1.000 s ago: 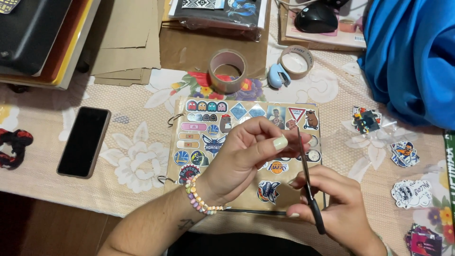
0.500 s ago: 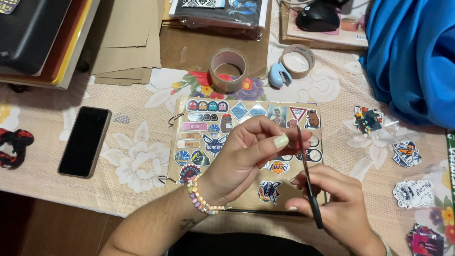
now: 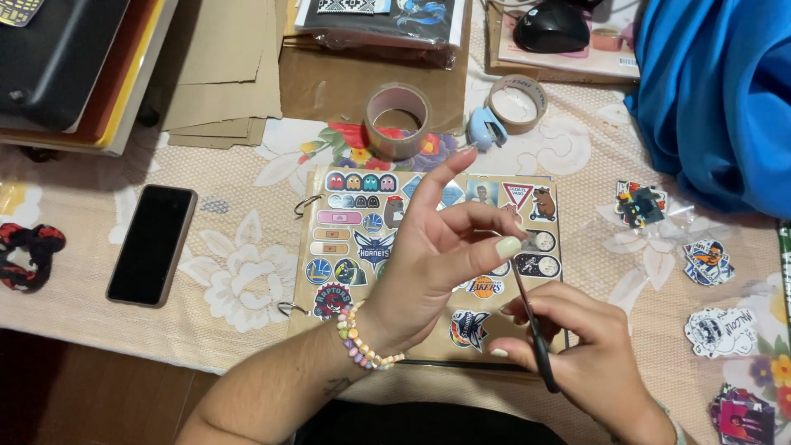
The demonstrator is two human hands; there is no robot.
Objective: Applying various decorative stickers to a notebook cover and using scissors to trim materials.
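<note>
Spread flat on the flowered tablecloth (image 3: 247,272), a brown ring-bound sticker page (image 3: 428,330), lying open and within easy reach of the work. Above it, left hand (image 3: 437,264), thumb and fingertips pinched on something small and hidden, index raised clear. Below, right hand (image 3: 577,354), fingers curled tight around dark scissors (image 3: 534,330), tip aimed at the pinch.

A black phone (image 3: 152,245) lies screen-up on the flowered tablecloth (image 3: 239,272) near a red-and-black scrunchie (image 3: 30,255), two tape rolls (image 3: 398,120) flank a small blue stapler (image 3: 485,130), brown paper sheets (image 3: 222,74) and a black mouse (image 3: 552,25) sit behind, blue cloth (image 3: 717,91) at right.
</note>
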